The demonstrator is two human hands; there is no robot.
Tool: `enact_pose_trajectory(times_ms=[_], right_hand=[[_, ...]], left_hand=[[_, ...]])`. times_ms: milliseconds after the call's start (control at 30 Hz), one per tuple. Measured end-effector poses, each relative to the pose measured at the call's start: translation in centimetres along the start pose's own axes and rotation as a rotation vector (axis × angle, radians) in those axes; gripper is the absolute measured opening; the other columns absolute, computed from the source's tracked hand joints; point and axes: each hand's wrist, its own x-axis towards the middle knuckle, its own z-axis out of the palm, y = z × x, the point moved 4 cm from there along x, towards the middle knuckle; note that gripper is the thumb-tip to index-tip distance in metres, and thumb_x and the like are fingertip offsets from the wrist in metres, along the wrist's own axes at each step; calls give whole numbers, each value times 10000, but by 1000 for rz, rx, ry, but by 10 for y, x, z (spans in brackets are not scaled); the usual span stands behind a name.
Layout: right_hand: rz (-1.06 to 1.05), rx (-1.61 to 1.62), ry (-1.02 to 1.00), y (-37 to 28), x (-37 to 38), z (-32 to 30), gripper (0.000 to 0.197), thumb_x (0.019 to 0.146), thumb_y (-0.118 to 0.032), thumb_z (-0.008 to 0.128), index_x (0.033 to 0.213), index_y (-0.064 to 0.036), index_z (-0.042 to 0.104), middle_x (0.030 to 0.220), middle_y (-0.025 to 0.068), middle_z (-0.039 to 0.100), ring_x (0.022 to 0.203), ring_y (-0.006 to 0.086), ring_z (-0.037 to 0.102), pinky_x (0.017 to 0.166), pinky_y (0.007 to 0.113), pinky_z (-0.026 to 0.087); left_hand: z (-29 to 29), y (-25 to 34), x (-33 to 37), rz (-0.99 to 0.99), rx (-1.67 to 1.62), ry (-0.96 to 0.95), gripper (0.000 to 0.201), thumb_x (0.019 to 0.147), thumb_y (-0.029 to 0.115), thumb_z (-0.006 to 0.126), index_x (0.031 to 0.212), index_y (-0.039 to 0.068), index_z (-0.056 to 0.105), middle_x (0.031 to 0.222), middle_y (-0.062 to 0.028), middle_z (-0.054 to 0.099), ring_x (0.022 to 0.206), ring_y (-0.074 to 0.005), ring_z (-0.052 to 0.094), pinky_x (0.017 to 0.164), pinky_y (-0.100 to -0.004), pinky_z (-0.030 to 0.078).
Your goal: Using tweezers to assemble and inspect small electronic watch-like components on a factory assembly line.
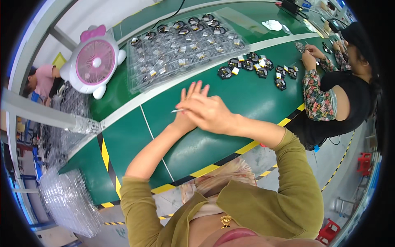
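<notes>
My two hands cross over the green worktable [230, 99]. Above lies my right hand [212, 115], its fingers closed around a thin pointed metal tool [177, 110]. Only the silvery tip shows, sticking out to the left; the rest is hidden in the grip, so its kind is unclear. Beneath it my left hand [193, 89] is partly covered, with its fingers stretched out and apart. Beyond my hands and to the right lies a group of small round black parts [247, 65] with white and yellow tabs.
Clear plastic trays [187, 49] holding many similar parts stand at the back. A pink and white fan [96, 64] is at the left, near a metal post [49, 111]. Stacked clear trays [70, 201] sit lower left. A co-worker [345, 90] handles a part at the right.
</notes>
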Motion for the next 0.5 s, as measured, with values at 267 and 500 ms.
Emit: enact_pose_trajectory(times_ms=[267,500], right_hand=[[-48,19,59,-5,35,-6,273,709,-28,617,976,-67,581,802,63,559,641,197,587,488,286,488],[344,-409,49,142,90,-58,188,776,-68,512,933,-45,613,842,173,615,771,336,597,663,405,484]], left_hand=[[64,47,140,224,-268,80,606,819,331,536,1305,57,297,1349,-203,263,1259,-350,240,1019,-511,174],[0,24,118,404,-332,263,322,743,189,604,998,2,544,1036,-182,543,977,-298,518,845,-391,411]])
